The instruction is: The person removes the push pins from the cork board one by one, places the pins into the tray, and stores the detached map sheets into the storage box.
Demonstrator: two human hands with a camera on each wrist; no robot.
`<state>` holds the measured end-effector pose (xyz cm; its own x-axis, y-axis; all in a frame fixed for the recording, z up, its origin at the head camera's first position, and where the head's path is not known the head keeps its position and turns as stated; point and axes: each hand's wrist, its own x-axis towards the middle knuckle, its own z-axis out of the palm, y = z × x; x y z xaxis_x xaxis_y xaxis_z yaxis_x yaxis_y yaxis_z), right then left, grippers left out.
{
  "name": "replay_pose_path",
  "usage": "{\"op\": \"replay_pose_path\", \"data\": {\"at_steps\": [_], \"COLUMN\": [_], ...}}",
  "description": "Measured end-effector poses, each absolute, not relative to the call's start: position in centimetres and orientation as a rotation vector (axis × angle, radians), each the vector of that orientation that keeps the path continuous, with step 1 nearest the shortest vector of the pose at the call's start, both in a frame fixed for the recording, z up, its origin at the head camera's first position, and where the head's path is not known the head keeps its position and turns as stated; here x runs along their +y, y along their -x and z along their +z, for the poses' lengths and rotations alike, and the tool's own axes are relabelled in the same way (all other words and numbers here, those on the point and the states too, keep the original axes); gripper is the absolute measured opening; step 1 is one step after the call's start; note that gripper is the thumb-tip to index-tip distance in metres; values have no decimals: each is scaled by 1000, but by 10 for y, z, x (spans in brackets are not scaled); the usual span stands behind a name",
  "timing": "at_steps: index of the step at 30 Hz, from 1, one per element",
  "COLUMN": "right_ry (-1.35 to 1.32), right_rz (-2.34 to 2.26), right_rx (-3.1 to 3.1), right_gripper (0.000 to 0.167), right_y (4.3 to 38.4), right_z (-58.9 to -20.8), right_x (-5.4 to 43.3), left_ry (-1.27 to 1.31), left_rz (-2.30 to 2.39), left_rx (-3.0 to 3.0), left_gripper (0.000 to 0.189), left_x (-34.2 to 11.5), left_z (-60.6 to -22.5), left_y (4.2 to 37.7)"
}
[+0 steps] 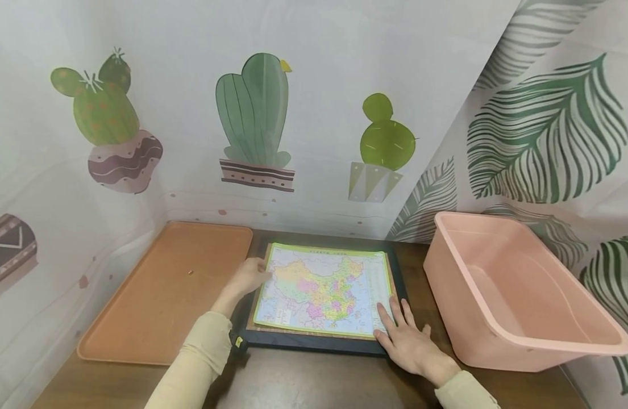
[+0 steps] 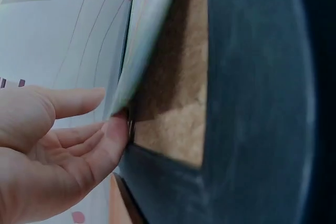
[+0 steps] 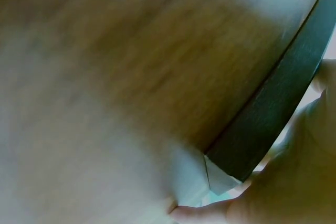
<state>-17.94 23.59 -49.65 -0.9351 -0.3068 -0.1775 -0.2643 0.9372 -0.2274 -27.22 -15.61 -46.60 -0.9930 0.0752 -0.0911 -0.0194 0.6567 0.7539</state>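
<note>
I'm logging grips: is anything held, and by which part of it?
The left hand touches the map at its raised left edge; whether its fingers pinch it is unclear. The right hand rests spread at the map's right edge, holding nothing.

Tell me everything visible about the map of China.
The map of China is a thin rectangular sheet with a lime border, multicoloured regions and pale blue sea; its print is too small to read. It lies face up over a brown backing board inside a black frame, its left edge raised off the board. The left grip touches that edge; the right grip rests on its lower right.
</note>
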Motion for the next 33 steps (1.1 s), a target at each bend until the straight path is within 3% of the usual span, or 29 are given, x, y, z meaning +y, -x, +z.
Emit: {"op": "replay_pose_path", "data": {"at_steps": [16,33], "right_ry": [431,433], "right_rz": [-297,-341], "right_rx": [2894,2887], "right_gripper": [72,71], "right_y": [180,180], "right_z": [-496,-490], "right_x": [235,235], "left_ry": [26,7], "left_rz": [1601,1712], "left_rx": [2532,2470], "left_gripper": [31,36], "left_x": [-159,-160], "left_z": [-476,-473], "left_y": [277,278]}}
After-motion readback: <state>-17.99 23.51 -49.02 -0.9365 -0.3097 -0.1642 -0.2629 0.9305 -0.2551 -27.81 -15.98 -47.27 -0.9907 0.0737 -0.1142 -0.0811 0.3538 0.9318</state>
